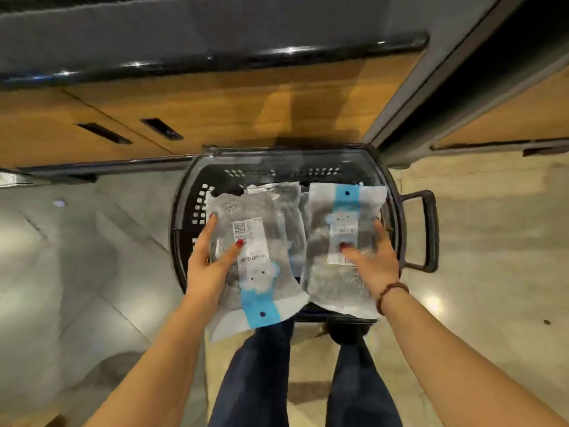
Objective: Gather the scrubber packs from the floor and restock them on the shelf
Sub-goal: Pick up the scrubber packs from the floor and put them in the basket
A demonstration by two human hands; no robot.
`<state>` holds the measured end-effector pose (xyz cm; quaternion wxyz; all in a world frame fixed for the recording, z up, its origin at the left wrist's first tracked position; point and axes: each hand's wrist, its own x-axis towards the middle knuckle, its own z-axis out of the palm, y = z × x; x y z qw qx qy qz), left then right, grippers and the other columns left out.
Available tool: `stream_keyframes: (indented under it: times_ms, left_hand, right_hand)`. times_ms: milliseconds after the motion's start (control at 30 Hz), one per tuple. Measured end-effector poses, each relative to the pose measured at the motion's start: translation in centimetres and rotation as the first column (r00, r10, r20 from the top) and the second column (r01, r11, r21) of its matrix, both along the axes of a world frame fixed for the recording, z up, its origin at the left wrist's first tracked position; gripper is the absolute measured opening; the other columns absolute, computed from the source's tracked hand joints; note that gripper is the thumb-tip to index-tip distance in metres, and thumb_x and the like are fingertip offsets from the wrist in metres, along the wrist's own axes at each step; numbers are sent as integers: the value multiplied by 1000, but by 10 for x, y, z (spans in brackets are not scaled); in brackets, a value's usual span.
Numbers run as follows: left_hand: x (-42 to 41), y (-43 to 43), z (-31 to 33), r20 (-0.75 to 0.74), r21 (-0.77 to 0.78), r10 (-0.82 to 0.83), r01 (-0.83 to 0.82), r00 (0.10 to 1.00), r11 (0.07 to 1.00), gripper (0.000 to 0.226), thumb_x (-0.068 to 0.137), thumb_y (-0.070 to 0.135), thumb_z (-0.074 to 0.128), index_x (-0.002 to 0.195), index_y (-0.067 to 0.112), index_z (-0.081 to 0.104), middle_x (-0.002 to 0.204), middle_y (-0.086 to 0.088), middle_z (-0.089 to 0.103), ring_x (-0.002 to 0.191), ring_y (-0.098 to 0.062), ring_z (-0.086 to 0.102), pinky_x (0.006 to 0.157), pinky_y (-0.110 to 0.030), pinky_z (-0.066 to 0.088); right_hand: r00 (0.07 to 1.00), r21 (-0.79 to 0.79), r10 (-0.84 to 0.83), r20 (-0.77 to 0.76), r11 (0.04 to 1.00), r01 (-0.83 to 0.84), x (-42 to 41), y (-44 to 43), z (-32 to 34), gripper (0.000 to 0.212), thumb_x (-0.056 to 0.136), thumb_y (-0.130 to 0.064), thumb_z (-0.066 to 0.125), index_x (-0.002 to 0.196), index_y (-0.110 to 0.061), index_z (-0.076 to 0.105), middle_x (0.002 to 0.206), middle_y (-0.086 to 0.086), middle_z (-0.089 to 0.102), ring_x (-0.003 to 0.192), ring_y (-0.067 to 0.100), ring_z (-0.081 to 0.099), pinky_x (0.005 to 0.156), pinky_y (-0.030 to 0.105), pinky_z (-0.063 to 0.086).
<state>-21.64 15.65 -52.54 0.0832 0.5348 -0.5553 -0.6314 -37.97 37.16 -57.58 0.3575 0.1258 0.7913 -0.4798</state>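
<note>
over the basket (292, 150), left pack (261, 266) points hang-hole nearward (right pack (346, 211) away).

No wording can be read anywhere. The left clear plastic scrubber pack (277, 241), held in the person's left hand (209, 260), carries a long white paper label (251, 241). At its far end sits a square block of barcode-like lines (239, 228), with a row of dark characters lower down, all too blurred to make out. The right clear plastic scrubber pack (335, 285), held in the right hand (375, 260), bears a smaller white label (341, 232) with one illegible line of grey print. Each pack has a light blue strip (260, 306) printed with a white cloud-shaped face.
</note>
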Motion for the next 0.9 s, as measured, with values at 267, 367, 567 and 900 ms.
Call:
stream_keyframes:
  times_ms: [267, 367, 567, 900]
  left_hand:
    - [8, -1, -69, 5, 158, 85, -85, 996, 984, 63, 82, 9, 71, 128, 49, 54, 136, 6, 57, 117, -17, 62, 92, -40, 54]
    - [9, 0, -77, 2, 214, 108, -106, 994, 971, 60, 79, 11, 72, 120, 52, 59, 136, 5, 58, 119, -19, 61, 94, -45, 53]
    - [7, 13, -85, 22, 265, 46, -50, 999, 963, 65, 77, 15, 75, 127, 52, 56, 136, 6, 57, 122, -22, 59, 100, -51, 49]
    - [-25, 20, -68, -101, 337, 16, 19, 995, 941, 71, 75, 15, 76, 134, 47, 52, 139, 6, 55, 124, -19, 57, 100, -49, 50]
  right_hand:
    - [994, 4, 103, 31, 995, -103, -13, -27, -86, 82, 83, -9, 74, 149, -29, 31, 121, -11, 53, 117, 9, 49, 106, 36, 41]
    - [994, -41, 106, -7, 993, -107, -13, -27, -108, 80, 87, -3, 67, 152, -25, 25, 138, -3, 48, 131, 15, 44, 111, 44, 39]
    - [962, 302, 270, 38, 915, -268, -18, -20, -115, 69, 88, -9, 63, 148, -22, 32, 135, 18, 44, 119, 36, 51, 101, 35, 41]
    - [867, -248, 370, 333, 922, -298, 38, -44, -16, 59, 77, -24, 80, 126, -36, 49, 111, -11, 67, 108, 8, 63, 93, 28, 53]
